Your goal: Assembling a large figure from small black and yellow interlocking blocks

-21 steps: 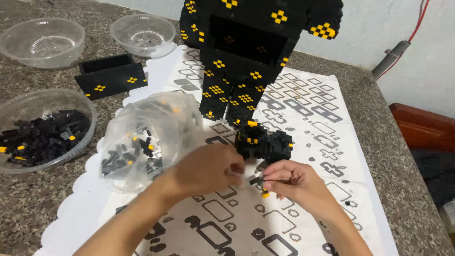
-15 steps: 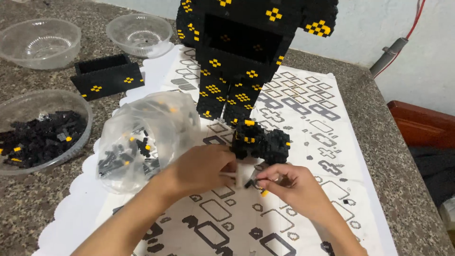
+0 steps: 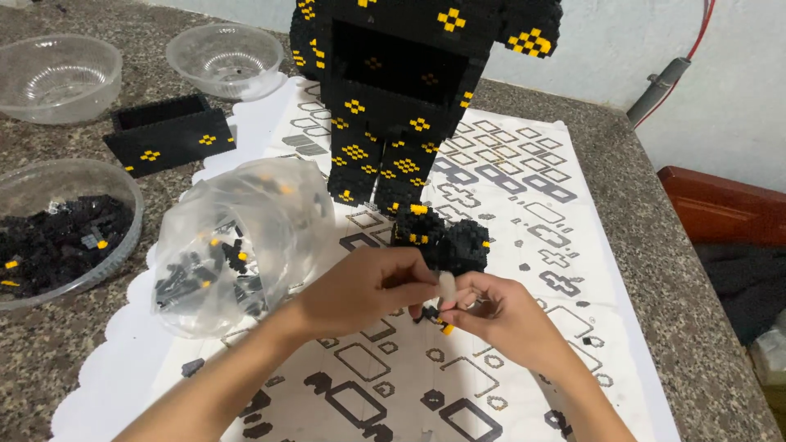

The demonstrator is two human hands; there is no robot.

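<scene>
— Well, how far along, going by the build?

— Fairly far, at a guess. Tall black brick figure with yellow diamond marks (image 3: 401, 90) standing complete to the legs at twelve o'clock on the white patterned mat (image 3: 565, 237). Small black brick cluster with yellow studs (image 3: 446, 241) just in front of its feet, unfinished by the look of it. Loose black box-shaped section (image 3: 168, 139) lying apart at ten o'clock, not yet joined.

— And the hands?

— Meeting at the centre, just below the cluster. Left hand (image 3: 360, 286) pinched shut, fingertips closed on a tiny piece. Right hand (image 3: 499, 315) curled tight around a small black-and-yellow brick piece (image 3: 444, 327); whether both grip the same piece, cannot tell.

— Containers?

— Crumpled clear plastic bag (image 3: 237, 245) at nine o'clock, holding loose black and yellow bricks, plenty left. Clear plastic bowl of black bricks (image 3: 61, 237) further out at nine. Two more clear bowls (image 3: 57, 74) (image 3: 225, 57) at ten and eleven, almost bare.
</scene>
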